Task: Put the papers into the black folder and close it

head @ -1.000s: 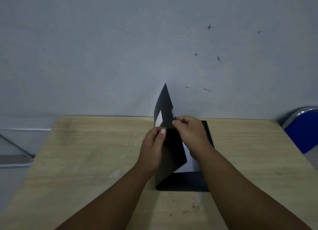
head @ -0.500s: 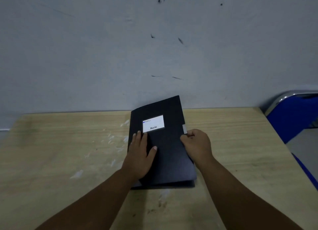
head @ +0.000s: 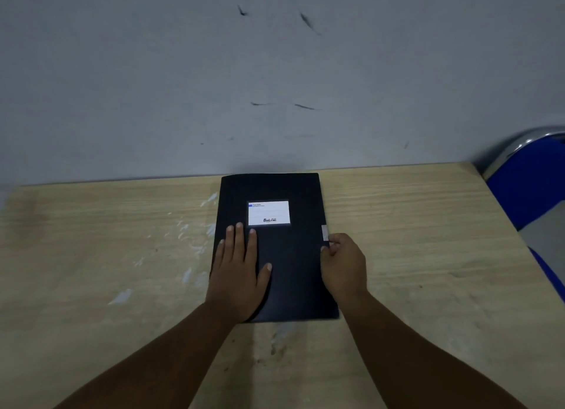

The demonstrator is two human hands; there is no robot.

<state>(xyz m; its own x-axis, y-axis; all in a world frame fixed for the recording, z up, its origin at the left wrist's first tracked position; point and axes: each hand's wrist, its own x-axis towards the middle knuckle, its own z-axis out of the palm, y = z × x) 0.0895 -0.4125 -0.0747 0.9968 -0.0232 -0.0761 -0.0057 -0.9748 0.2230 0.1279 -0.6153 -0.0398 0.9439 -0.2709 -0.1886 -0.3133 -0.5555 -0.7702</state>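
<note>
The black folder [head: 290,255] lies shut and flat on the wooden table [head: 412,255], its white label [head: 268,212] facing up. My left hand [head: 240,274] rests flat on the cover's left half, fingers spread. My right hand [head: 344,261] curls around the folder's right edge, fingertips pinching it just below a small grey tab [head: 325,232]. No papers show; whatever is inside the folder is hidden by the cover.
A grey wall [head: 275,72] rises directly behind the table's far edge. A blue chair with a chrome frame [head: 532,179] stands off the right corner. White scuff marks [head: 189,234] dot the tabletop left of the folder.
The front cover has swung down from upright to flat, so the folder is now shut. My left hand moved onto the cover and my right hand settled at its right edge.
</note>
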